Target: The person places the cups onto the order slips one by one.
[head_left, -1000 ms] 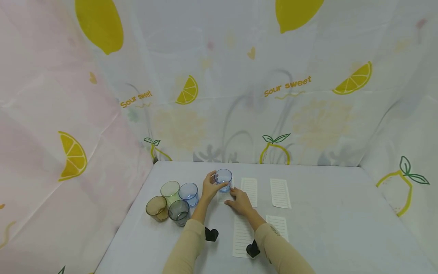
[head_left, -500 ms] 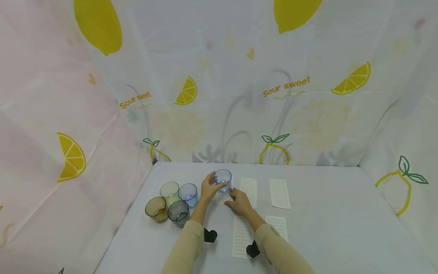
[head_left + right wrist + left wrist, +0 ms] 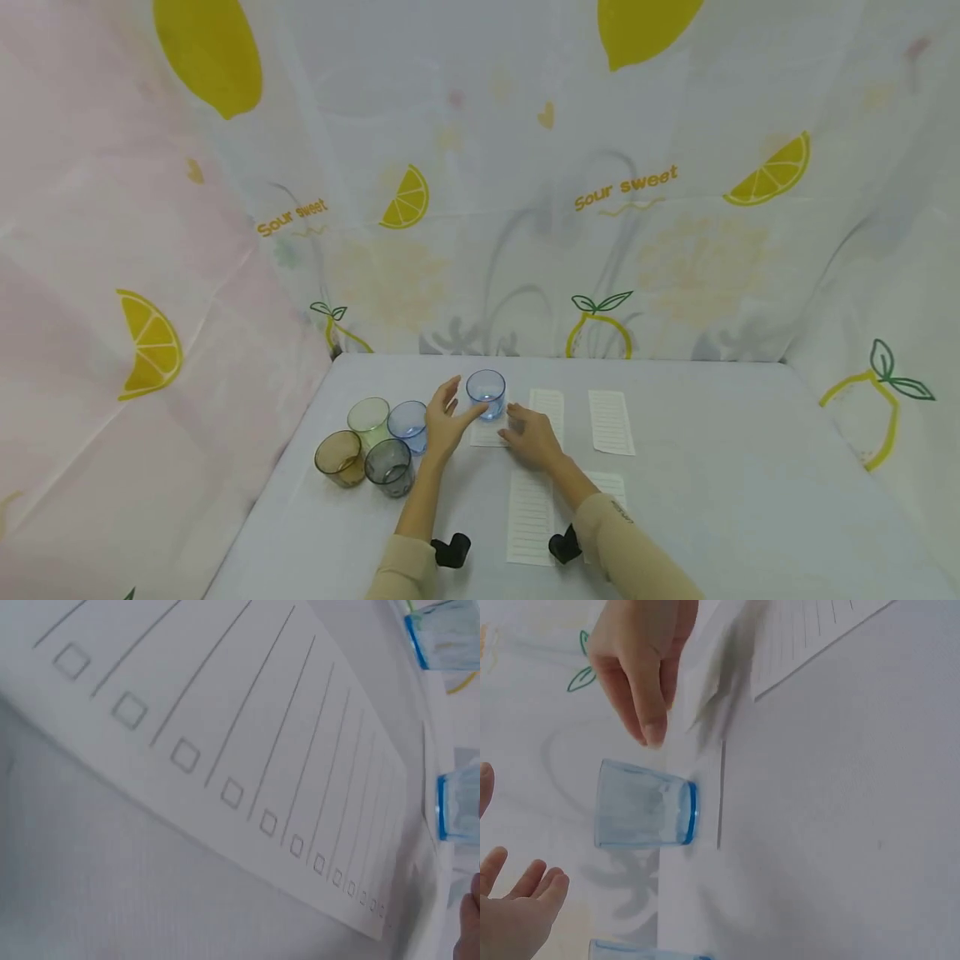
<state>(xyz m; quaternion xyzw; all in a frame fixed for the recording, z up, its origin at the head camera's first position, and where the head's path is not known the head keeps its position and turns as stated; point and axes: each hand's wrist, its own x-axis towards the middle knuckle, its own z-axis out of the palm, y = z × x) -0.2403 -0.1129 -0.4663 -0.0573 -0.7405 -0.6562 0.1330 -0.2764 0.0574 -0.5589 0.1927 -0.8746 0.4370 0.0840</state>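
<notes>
A clear blue drinking glass [image 3: 486, 396] stands upright on a small lined paper sheet [image 3: 486, 438] at the back of the table. To its left is my left hand [image 3: 446, 427], fingers spread and apart from the glass; the left wrist view shows a gap between that hand [image 3: 519, 911] and the glass [image 3: 641, 806]. My right hand [image 3: 531, 437] hovers at the right, fingers loosely bent and pointing toward the glass, with nothing seen in them. It overlaps a second lined sheet [image 3: 547, 402] in the head view.
Left of my arms cluster a green glass [image 3: 368, 421], another blue glass [image 3: 407, 423], an amber glass [image 3: 339, 460] and a grey glass [image 3: 389, 468]. More lined sheets lie at the right [image 3: 611, 422] and under my right forearm [image 3: 531, 521]. Printed cloth walls [image 3: 480, 275] enclose the table.
My left hand has let go of the blue glass and drawn back to the left. My right hand has shifted slightly right, away from the glass. The glass stays in place.
</notes>
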